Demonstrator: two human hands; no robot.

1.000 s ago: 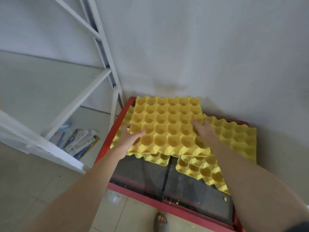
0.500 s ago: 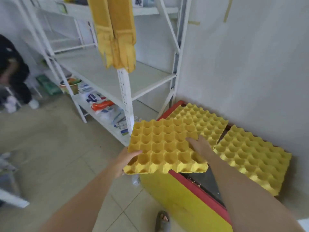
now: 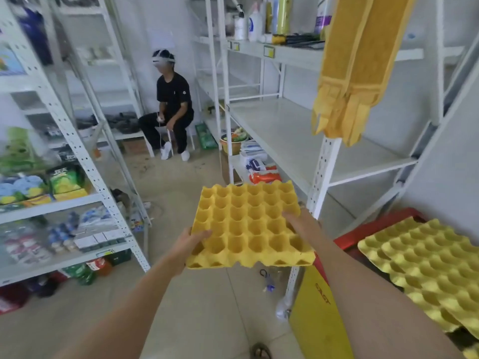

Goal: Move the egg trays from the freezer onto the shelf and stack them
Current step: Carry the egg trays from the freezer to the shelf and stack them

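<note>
I hold a yellow egg tray [image 3: 248, 224] level in the air in front of me, over the floor. My left hand [image 3: 190, 243] grips its left edge and my right hand [image 3: 302, 224] grips its right side. Another yellow egg tray [image 3: 425, 265] lies on the red-rimmed, yellow-sided freezer [image 3: 318, 307] at the lower right. The white shelf [image 3: 293, 130] stands ahead to the right, its middle board bare.
A yellow cloth [image 3: 347, 81] hangs from the shelf's front post [image 3: 321, 172]. Bottles stand on the upper shelf board. A stocked rack [image 3: 85, 156] fills the left side. A person in black [image 3: 172, 110] sits at the back. A small bottle lies on the floor by the freezer.
I lifted the top tray off the freezer and turned left with it; the view swung from the freezer top to the aisle and shelves. Both hands kept their hold.
</note>
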